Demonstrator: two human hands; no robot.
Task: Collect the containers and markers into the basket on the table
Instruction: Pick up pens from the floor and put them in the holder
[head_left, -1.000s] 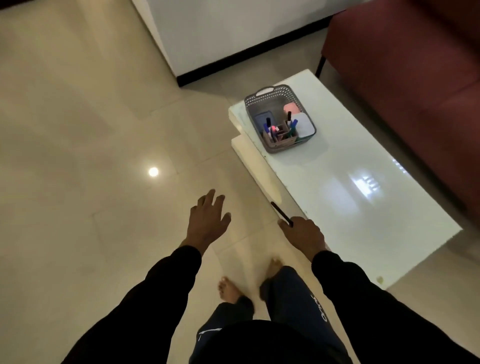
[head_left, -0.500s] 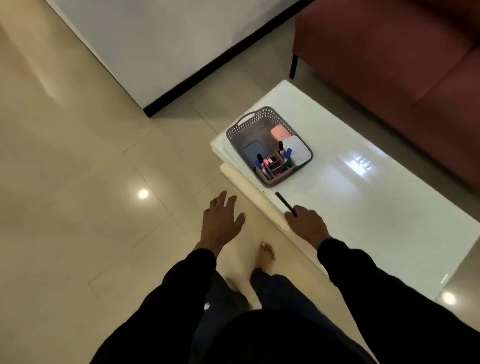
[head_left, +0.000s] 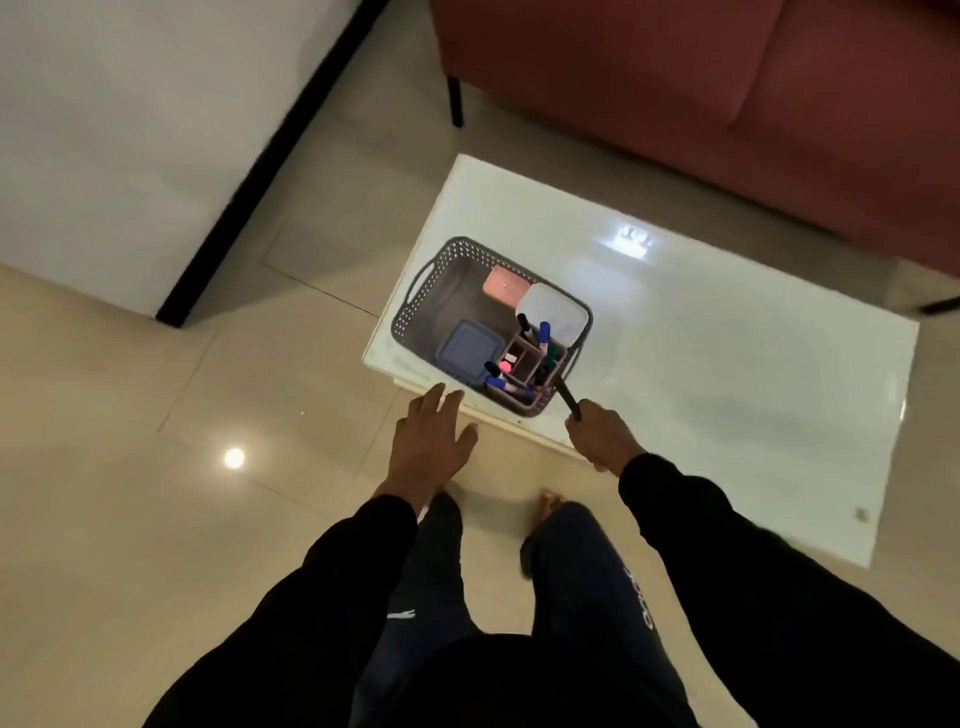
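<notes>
A grey perforated basket (head_left: 423, 275) stands at the near left corner of the white table (head_left: 727, 374). Inside it lie a blue lidded container (head_left: 467, 353), a pink container (head_left: 505, 285), a white lidded container (head_left: 553, 312) and a brown pen holder (head_left: 527, 364) with several markers. My right hand (head_left: 602, 434) is shut on a black marker (head_left: 567, 399), whose tip reaches over the basket's near right corner. My left hand (head_left: 431, 441) hovers open, fingers spread, just short of the table's near edge beside the basket.
A dark red sofa (head_left: 727, 104) runs along the far side of the table. A white wall unit with a black base (head_left: 130, 156) stands at the left. Glossy beige floor tiles (head_left: 156, 467) surround the table; my bare feet are below.
I have stepped closer to the table. My right hand has carried the black marker forward to the basket's corner. My left hand has moved up to the table edge.
</notes>
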